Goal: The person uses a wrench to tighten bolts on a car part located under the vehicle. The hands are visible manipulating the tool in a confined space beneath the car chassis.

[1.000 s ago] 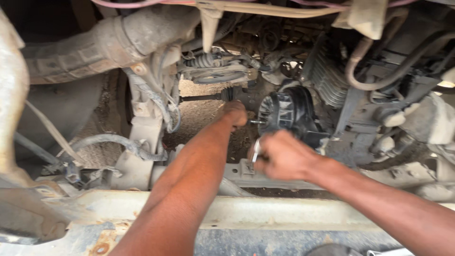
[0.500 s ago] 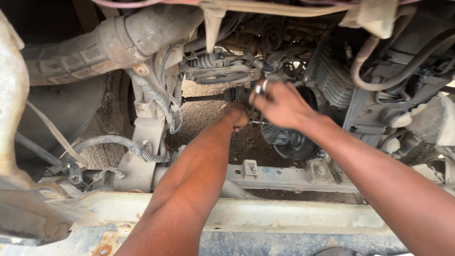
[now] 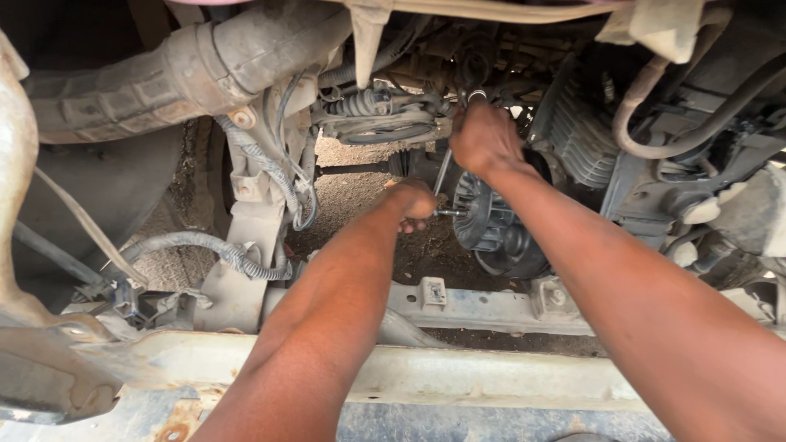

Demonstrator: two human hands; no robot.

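Observation:
I am looking at the underside of a vehicle. My left hand (image 3: 413, 203) is closed around the inner end of a slim metal wrench (image 3: 443, 175) at a bolt beside a black finned round unit (image 3: 491, 225). My right hand (image 3: 483, 135) grips the upper end of the same wrench, whose ring end pokes out above my knuckles near dusty engine parts. Both forearms reach in from the bottom of the view.
A large rusty exhaust pipe (image 3: 188, 74) crosses the upper left. Corrugated cables (image 3: 196, 245) hang at the left. A grey crossmember (image 3: 483, 307) with brackets and a pale frame rail (image 3: 458, 376) run across below. Black hoses (image 3: 696, 131) crowd the right.
My right hand has swung up from low beside the black unit to above it, carrying the wrench's free end. The left hand has stayed at the bolt.

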